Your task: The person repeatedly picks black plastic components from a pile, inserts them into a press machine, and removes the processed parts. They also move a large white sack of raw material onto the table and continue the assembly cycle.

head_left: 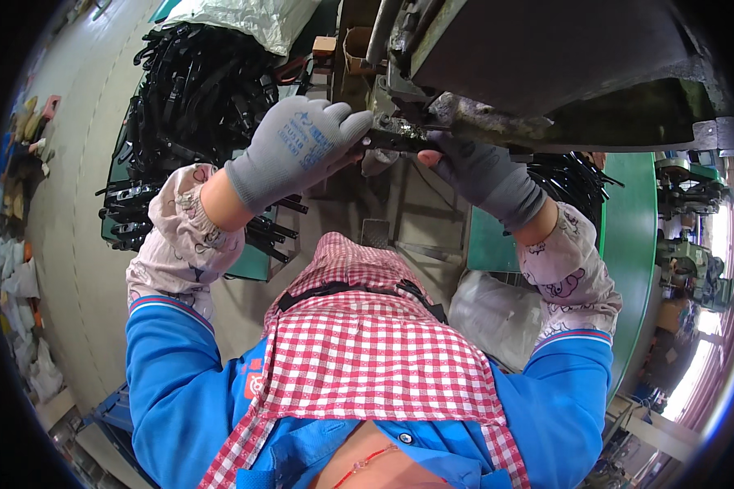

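A narrow black part (400, 143) spans the gap between my two hands, held crosswise under the working head of a large grey metal machine (546, 57). My left hand (298, 151), in a light grey knit glove, is closed on the part's left end. On the right end, my right hand (485, 175) grips with the thumb toward me; its glove looks darker grey, with a bare thumb tip. Beside the part, small shiny chips lie on the machine's greasy bed (412, 129). The fingertips of both hands are partly hidden.
A big heap of black parts (204, 90) lies at my left below a white sack (257, 16). More black parts (575, 183) rest on the green table (632, 212) at my right. A clear plastic bag (493, 314) and a metal pedal (375, 233) are lower down.
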